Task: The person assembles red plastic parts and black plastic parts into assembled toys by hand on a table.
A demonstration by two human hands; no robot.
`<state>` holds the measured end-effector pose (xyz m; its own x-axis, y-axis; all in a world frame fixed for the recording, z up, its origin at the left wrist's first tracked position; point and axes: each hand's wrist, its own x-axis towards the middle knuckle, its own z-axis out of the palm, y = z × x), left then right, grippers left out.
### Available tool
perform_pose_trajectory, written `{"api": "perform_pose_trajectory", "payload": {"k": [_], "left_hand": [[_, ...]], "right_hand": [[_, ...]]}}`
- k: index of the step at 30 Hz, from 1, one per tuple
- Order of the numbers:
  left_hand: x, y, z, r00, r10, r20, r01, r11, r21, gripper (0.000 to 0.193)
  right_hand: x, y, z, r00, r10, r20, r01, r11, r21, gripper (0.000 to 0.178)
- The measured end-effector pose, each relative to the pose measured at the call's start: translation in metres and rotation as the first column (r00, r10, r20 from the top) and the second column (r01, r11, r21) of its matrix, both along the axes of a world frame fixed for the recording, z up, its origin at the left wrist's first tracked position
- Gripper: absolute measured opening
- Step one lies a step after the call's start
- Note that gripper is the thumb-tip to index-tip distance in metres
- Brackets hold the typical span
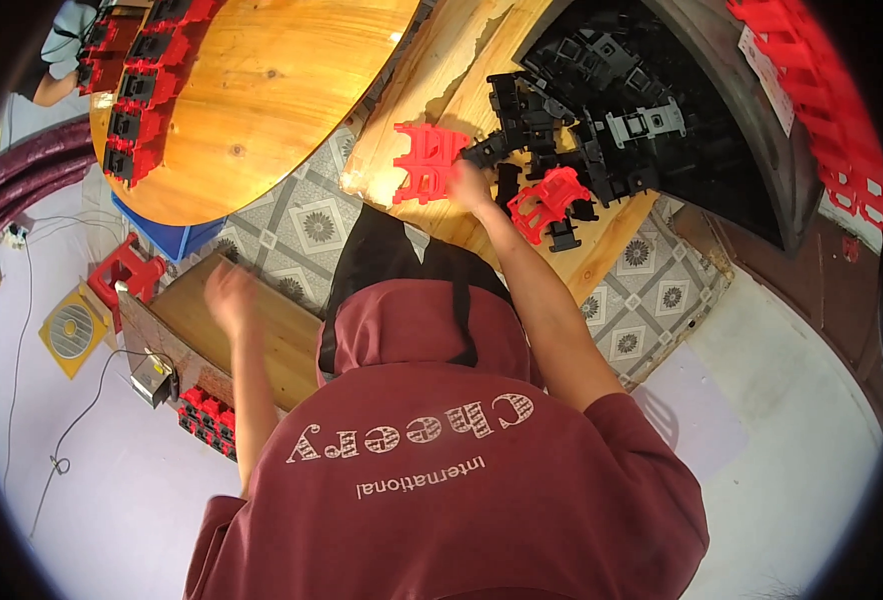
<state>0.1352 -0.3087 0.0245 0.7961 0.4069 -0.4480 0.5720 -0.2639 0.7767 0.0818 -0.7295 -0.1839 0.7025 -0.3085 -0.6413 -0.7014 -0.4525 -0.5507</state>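
Observation:
My right hand (469, 187) is at the right edge of a red plastic frame (430, 150) with open cut-outs, over the wooden bench, fingers closed on that edge. Just beyond the fingers a black plastic part (486, 151) juts from a heap of black plastic brackets (532, 115). A second red plastic frame (550, 203) lies tilted against the heap, right of this hand. My left hand (232, 295) is smeared by motion, above a brown wooden board at the left; its fingers cannot be made out, and no object shows in it.
A round wooden table (272, 90) at the upper left carries a row of red frames with black inserts (137, 88). A black tray (712, 170) holds more brackets at the upper right. Red frames (822, 100) stand along the right rim. Another person's arm (57, 90) shows at the upper left.

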Motion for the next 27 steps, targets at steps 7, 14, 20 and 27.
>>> {"api": "perform_pose_trajectory", "payload": {"k": [7,14,20,27], "left_hand": [[0.014,-0.219,-0.113,0.501,-0.843,-0.197,0.791,0.538,-0.292,0.051],[0.02,-0.198,-0.131,0.578,-0.801,-0.157,0.797,0.595,-0.098,0.029],[0.007,-0.262,-0.156,0.242,-0.965,-0.106,0.946,0.21,0.248,0.046],[0.048,-0.269,0.024,-0.264,-0.939,0.219,0.883,-0.145,0.445,0.086]], "right_hand": [[-0.013,0.004,0.071,0.988,0.017,0.153,-0.032,0.995,0.095,0.041],[-0.071,-0.079,0.153,0.968,0.026,0.25,0.022,0.982,-0.185,0.035],[-0.069,-0.07,0.155,0.917,-0.364,0.162,0.277,0.874,0.398,0.032],[-0.045,-0.063,0.211,0.998,-0.053,0.02,0.026,0.753,0.658,0.022]]}}
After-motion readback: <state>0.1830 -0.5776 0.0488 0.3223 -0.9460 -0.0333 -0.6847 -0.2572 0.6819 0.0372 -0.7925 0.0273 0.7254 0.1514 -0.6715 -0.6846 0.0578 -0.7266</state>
